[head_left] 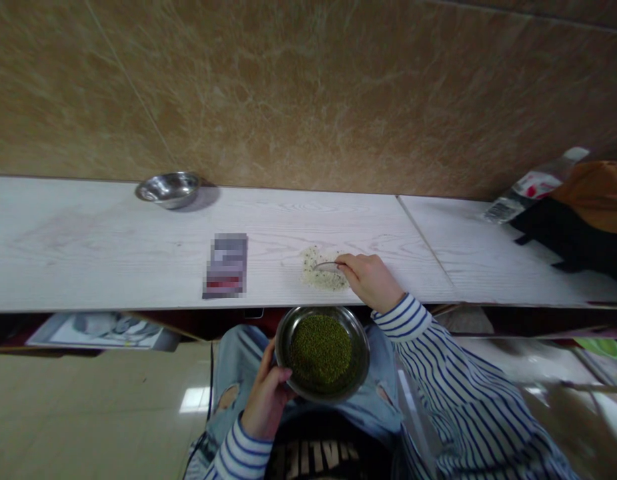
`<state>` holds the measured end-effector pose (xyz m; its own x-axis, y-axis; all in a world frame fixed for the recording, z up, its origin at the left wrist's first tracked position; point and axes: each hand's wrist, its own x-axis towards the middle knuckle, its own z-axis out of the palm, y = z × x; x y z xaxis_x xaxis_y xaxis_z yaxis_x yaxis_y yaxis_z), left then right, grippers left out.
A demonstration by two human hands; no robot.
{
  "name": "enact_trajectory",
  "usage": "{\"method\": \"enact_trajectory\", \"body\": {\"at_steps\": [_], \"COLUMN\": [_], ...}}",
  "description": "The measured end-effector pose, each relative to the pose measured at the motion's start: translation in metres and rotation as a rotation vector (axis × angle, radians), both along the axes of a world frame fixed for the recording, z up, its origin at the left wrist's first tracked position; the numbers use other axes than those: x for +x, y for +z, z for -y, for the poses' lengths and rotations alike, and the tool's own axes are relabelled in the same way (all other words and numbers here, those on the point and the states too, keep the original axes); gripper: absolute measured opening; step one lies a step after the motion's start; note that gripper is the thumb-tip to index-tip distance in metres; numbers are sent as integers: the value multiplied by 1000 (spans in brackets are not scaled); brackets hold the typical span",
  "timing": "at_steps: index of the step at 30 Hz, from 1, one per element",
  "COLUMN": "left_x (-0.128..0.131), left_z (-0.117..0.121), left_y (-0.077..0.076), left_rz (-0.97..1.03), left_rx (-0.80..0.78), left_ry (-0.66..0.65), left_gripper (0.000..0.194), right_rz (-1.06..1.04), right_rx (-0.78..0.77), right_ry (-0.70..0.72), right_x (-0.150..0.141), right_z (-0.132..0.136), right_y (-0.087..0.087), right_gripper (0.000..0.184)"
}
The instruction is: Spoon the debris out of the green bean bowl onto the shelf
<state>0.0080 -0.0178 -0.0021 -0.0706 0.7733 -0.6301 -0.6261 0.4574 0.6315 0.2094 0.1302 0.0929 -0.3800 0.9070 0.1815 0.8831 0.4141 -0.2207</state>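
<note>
My left hand (271, 397) grips the rim of a metal bowl (360, 360) at its left side, holding it over my lap just below the table edge. Green mung beans (321, 349) fill much of the bowl. On the white table, my right hand (372, 279) pinches a thin metal utensil (326, 265), perhaps a spoon; its tip lies in a spread of pale grains (322, 280). Small dark specks, possibly mung beans, are scattered among those grains. Part of the spread is hidden by my right hand.
An upright metal bowl (169, 189) stands by the wall at the back left. A blurred-out flat dark item (225, 265) lies on the white table (113, 267). At the right are a plastic bottle (536, 185) and a brown and black cloth item (596, 200).
</note>
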Motion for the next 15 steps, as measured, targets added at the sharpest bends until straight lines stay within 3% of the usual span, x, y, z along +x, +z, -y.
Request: {"method": "enact_trajectory", "body": {"at_steps": [15], "left_x": [3], "left_z": [5], "left_y": [9], "left_rz": [6], "left_rx": [13], "left_ry": [-18], "left_gripper": [60], "right_rz": [15], "right_rx": [41], "right_ry": [24], "right_x": [0], "right_z": [12], "right_y": [-2], "right_gripper": [25]}}
